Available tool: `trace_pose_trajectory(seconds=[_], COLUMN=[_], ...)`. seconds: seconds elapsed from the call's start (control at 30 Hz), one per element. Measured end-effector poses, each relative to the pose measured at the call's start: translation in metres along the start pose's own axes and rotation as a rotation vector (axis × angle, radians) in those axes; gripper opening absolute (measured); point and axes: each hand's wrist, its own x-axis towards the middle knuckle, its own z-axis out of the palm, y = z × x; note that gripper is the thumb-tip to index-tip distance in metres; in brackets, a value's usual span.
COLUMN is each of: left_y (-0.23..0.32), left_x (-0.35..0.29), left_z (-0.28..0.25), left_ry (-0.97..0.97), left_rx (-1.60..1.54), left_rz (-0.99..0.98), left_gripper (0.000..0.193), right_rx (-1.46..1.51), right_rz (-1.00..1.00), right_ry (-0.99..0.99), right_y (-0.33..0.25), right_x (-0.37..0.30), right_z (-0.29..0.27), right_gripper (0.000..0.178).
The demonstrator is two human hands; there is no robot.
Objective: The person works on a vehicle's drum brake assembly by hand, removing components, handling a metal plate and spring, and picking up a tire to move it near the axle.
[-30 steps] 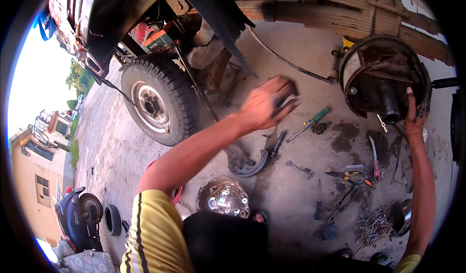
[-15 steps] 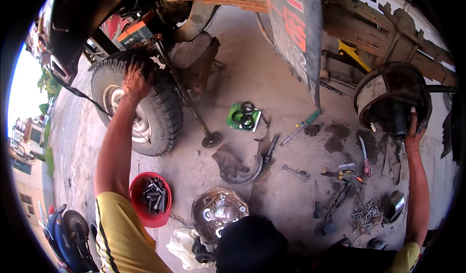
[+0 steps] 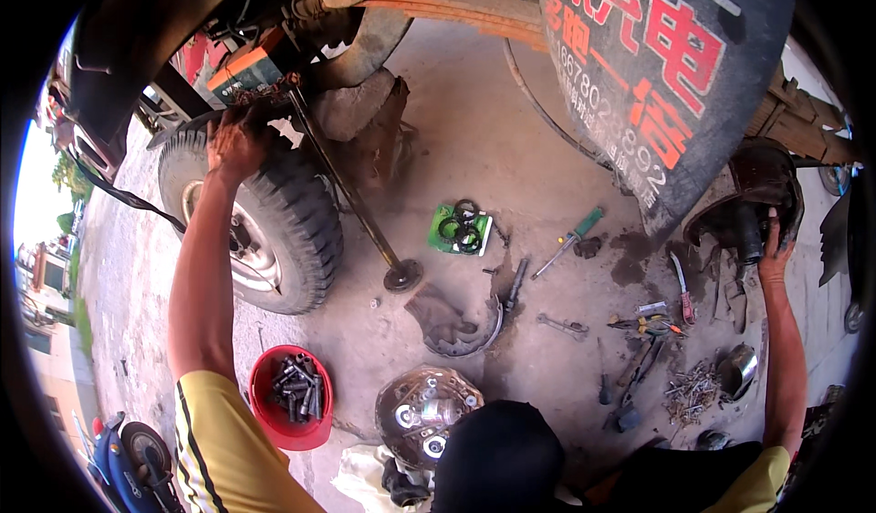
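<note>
My left hand [image 3: 237, 145] lies on top of the upright truck wheel [image 3: 251, 207], its fingers spread over the dark tread. At the far right, my right hand [image 3: 776, 256] grips the lower rim of a rusty brake drum [image 3: 765, 168]. One digit points up inside the drum, and the others are partly hidden at the rim. A dark cylindrical axle end [image 3: 749, 226] sticks out of the drum beside that hand. Between my arms hangs a black mud flap [image 3: 630, 84] with red and white lettering, covering part of the truck frame.
A long bar with a round flange [image 3: 401, 276] leans near the wheel. On the floor are a red bowl of bolts [image 3: 265, 413], a round metal housing [image 3: 388, 404], black rings on green packaging [image 3: 438, 238], a screwdriver [image 3: 570, 239], pliers [image 3: 639, 325] and a small-parts pile [image 3: 689, 397].
The mud flap has swung and shows its lettered face more broadly. Both hands keep their places on the wheel and the drum. The whole view has shifted slightly.
</note>
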Motion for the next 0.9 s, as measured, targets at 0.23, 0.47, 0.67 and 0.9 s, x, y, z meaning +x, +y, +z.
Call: trace_pose_trajectory(seconds=[0.23, 0.47, 0.67, 0.9], left_y=[-0.023, -0.014, -0.026, -0.06], left_x=[-0.058, -0.117, -0.141, -0.142], left_z=[-0.041, -0.085, -0.073, -0.083], left_ry=[0.125, -0.008, 0.109, 0.127], left_rx=[-0.08, -0.033, 0.009, -0.057], left_rz=[0.086, -0.027, 0.014, -0.109], left_gripper=[0.049, 0.064, 0.069, 0.06], right_rx=[-0.403, -0.451, -0.624, -0.677], right_rz=[-0.286, -0.296, -0.523, -0.568], right_ry=[-0.114, -0.14, -0.246, -0.213], right_y=[0.063, 0.055, 0.065, 0.059], right_x=[-0.007, -0.01, 0.001, -0.006], right_z=[-0.02, -0.014, -0.028, -0.026], right_gripper=[0.044, 0.047, 0.055, 0.056])
